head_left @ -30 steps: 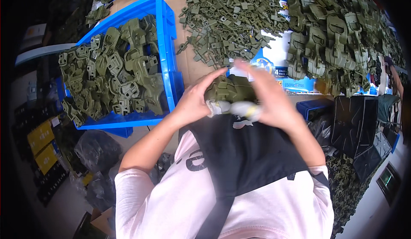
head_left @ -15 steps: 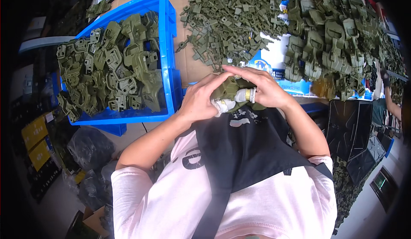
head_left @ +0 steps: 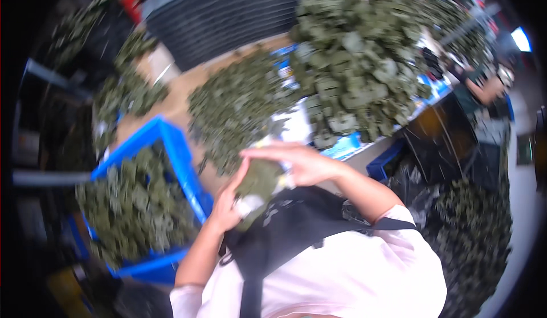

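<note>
Close in front of my dark apron, my left hand (head_left: 227, 204) and my right hand (head_left: 302, 163) are closed round an olive-green moulded plastic part (head_left: 259, 180). Their fingertips meet at its far side, and white wrapping covers both thumbs. Motion blur and the fingers hide the part's details. Just beyond my hands lies a heap of small olive-green plastic pieces (head_left: 233, 104). To the left, a blue crate (head_left: 183, 161) holds many larger olive-green parts (head_left: 137, 204).
Larger green parts (head_left: 359, 50) are stacked at the back right of the table. A dark ridged panel or crate (head_left: 228, 16) stands at the far edge. Another person's arm (head_left: 484, 90) shows at the right, near black plastic bags (head_left: 416, 187).
The view has swung to the right and tilted, and is now blurred. Both hands still hold the green part, now seen further left and lower.
</note>
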`<state>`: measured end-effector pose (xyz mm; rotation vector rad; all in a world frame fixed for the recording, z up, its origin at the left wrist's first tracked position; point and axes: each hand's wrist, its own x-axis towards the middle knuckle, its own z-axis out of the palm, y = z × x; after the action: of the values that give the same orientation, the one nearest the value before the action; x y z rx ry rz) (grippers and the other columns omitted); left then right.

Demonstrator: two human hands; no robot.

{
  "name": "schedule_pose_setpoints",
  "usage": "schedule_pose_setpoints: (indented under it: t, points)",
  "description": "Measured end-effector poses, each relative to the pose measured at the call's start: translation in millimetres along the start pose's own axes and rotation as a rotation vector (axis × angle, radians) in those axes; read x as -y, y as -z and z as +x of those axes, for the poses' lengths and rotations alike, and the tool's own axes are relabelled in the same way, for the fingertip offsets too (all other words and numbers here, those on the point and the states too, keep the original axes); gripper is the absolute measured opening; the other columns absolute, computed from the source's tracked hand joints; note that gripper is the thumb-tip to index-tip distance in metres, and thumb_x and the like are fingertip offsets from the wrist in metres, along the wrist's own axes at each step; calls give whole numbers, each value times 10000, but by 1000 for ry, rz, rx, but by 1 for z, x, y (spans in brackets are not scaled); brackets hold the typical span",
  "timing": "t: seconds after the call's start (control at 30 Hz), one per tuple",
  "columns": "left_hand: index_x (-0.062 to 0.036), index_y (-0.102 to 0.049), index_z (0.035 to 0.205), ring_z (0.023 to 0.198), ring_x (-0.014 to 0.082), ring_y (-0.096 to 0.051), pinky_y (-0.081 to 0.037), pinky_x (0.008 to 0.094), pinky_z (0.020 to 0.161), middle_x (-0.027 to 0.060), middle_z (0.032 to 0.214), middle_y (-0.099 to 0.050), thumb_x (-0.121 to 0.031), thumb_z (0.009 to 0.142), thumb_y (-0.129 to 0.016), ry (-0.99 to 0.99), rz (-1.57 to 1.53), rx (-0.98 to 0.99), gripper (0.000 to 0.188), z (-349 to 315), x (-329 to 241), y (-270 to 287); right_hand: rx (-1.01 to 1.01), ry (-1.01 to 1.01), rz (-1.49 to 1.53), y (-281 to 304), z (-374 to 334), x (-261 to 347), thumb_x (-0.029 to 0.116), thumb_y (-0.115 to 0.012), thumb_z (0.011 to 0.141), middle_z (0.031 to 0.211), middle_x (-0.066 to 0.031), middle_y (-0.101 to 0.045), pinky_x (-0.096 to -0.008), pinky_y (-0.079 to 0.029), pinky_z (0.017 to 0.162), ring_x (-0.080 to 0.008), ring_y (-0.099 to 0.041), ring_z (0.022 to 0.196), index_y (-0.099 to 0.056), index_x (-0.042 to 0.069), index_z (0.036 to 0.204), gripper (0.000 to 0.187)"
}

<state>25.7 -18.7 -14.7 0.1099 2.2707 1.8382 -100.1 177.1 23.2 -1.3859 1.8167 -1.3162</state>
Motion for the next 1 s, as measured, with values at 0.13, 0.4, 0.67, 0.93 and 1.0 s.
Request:
schedule_pose_setpoints:
  t: [0.13, 0.4, 0.67, 0.93, 1.0]
  points:
    - [-79, -212, 1418, 1179, 302, -458, -341, 379, 1001, 187, 1341, -391, -297, 702, -728, -107, 401, 23, 908, 1, -5, 18, -144, -77, -14, -3, -36, -10, 23, -608, 663, 1315, -133, -437, -419, -339, 999, -336, -415, 1194, -328, 139, 1380, 779]
    - [-69, -305, 1350, 1083, 219, -518, -445, 348, 927, 97, 1225, -476, -72, 499, -858, 25, -214, -203, 1014, 16, -26, -4, -445, -135, 187, -5, -94, -1, -77, -438, 548, 1296, -110, -453, -421, -212, 1049, -310, -401, 1197, -439, 110, 1304, 779]
    - [-37, -221, 1381, 1159, 269, -457, -372, 375, 984, 161, 1299, -403, -205, 588, -833, -162, -46, -218, 1016, 62, -42, -60, -602, -112, -37, 48, -139, 11, 228, -701, 740, 1179, -107, -543, -393, -310, 988, -286, -453, 1153, -515, 94, 1211, 524]
    - [-57, -274, 1389, 1240, 285, -379, -313, 407, 1018, 163, 1337, -401, -216, 730, -703, -115, 260, -620, 802, 104, -57, -47, -1506, 96, -971, 313, -129, -50, -21, -595, 661, 1181, -155, -498, -373, -328, 979, -324, -446, 1117, -465, 28, 1228, 584]
    - [-51, -320, 1366, 1237, 288, -382, -311, 391, 1019, 154, 1329, -415, -205, 738, -690, -92, 403, -704, 745, 90, -49, -35, -1581, -46, -1084, 381, -123, -97, -75, -574, 648, 1182, -165, -483, -405, -319, 973, -373, -433, 1097, -428, 108, 1278, 672]
